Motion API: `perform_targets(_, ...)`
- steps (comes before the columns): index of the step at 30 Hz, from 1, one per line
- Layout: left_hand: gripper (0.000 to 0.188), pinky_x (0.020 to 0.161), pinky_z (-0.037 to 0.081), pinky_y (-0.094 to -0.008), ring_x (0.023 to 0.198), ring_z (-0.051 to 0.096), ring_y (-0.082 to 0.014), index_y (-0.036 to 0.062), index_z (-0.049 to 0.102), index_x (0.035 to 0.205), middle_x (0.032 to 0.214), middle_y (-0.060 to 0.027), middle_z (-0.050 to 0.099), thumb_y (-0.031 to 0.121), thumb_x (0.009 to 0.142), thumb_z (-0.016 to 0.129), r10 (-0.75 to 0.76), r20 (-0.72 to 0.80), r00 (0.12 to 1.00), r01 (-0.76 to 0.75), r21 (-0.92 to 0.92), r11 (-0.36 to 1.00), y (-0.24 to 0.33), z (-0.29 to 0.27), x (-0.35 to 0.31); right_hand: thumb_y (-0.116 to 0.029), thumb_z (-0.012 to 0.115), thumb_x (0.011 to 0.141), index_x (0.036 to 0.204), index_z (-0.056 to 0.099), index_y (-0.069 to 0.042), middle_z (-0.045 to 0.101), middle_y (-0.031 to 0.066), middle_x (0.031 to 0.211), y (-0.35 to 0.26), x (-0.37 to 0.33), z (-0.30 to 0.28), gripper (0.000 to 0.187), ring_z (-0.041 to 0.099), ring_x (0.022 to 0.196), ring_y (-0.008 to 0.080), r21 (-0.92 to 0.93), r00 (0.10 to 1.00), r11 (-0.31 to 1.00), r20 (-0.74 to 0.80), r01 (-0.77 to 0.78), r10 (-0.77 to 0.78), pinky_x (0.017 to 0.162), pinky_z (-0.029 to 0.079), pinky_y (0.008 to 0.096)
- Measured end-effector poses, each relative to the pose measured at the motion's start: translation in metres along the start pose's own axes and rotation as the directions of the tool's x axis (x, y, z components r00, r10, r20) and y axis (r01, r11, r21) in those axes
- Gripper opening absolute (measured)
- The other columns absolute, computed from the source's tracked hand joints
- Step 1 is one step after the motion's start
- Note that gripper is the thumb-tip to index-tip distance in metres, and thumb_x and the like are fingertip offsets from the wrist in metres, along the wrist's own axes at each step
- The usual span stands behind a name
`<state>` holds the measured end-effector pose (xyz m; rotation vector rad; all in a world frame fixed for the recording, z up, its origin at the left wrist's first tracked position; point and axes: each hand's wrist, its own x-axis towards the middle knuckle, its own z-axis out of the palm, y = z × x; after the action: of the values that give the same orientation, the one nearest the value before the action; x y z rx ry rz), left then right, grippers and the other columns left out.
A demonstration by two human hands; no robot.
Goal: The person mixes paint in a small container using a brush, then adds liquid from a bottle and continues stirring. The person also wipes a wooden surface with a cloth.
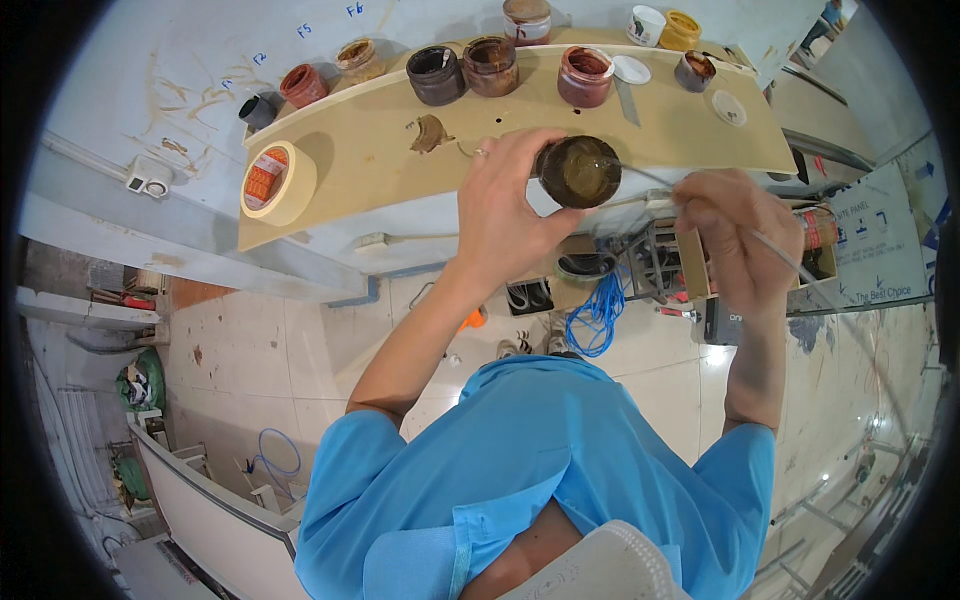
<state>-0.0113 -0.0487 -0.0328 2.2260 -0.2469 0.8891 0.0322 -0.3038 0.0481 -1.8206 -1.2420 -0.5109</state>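
Observation:
My left hand (512, 200) is wrapped round a small dark-rimmed jar (545, 195), tilted so its mouth faces up toward me. Inside lies a murky olive-brown paint (585, 172). Closed in a pinch, my right hand (740, 230) grips a long thin metal rod (650, 177). One end of the rod reaches into the jar's mouth; the other sticks out past my hand, blurred, toward the lower right. Both hands are over the front edge of a tan shelf (375, 165). A crumpled brown scrap (430, 134) lies on the shelf left of the jar.
Along the shelf's back stand several paint jars, among them a black jar (436, 76) and a red jar (585, 77). A tape roll (300, 190) is at the left end. A flat scraper (627, 100) lies behind the jar. Blue cable (597, 318) is coiled on the floor.

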Motion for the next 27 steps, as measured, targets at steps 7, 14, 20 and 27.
perform_targets(7,0.069,0.102,0.044,-0.0420,0.107,0.067,-0.0279,0.0089,0.068,0.130,0.121,-0.0084,0.075,0.012,0.067,0.096,-0.015,-0.005,1.000,0.015,-0.002,1.000,-0.002,0.000,0.000,-0.005,0.072,0.095,0.102,0.073,-0.003,0.073,0.0117,0.084,-0.001,0.003,0.004,0.008,0.069,0.066,0.0255,-0.082,0.999,0.996,-0.004,-0.038,0.038,0.061,0.052,0.0341)
perform_targets(14,0.069,0.097,0.050,-0.0406,0.111,0.065,-0.0292,0.0089,0.068,0.130,0.122,-0.0082,0.074,0.010,0.067,0.096,-0.024,-0.003,1.000,0.024,-0.013,1.000,-0.005,-0.003,0.003,-0.007,0.071,0.098,0.101,0.074,-0.003,0.074,0.0096,0.084,-0.003,0.003,0.003,0.006,0.068,0.065,0.0227,0.028,0.997,0.999,-0.067,0.027,-0.025,0.060,0.051,0.0315)
perform_targets(20,0.071,0.095,0.052,-0.0400,0.111,0.064,-0.0292,0.0088,0.068,0.131,0.123,-0.0083,0.074,0.011,0.066,0.097,-0.035,0.045,0.998,0.038,-0.074,0.997,0.000,-0.002,0.002,-0.006,0.069,0.100,0.102,0.074,-0.002,0.074,0.0088,0.084,-0.008,0.010,0.009,0.007,0.067,0.062,0.0175,0.035,0.997,0.997,-0.045,-0.068,0.070,0.059,0.051,0.0291)
perform_targets(27,0.071,0.096,0.051,-0.0398,0.114,0.065,-0.0295,0.0089,0.068,0.131,0.122,-0.0092,0.074,0.012,0.067,0.097,-0.044,0.039,0.998,0.046,-0.063,0.997,-0.001,0.001,0.001,-0.004,0.064,0.104,0.104,0.075,0.002,0.074,0.0075,0.081,-0.012,0.007,0.003,0.012,0.069,0.063,0.0125,0.056,0.986,0.987,-0.059,-0.150,0.153,0.057,0.051,0.0268)
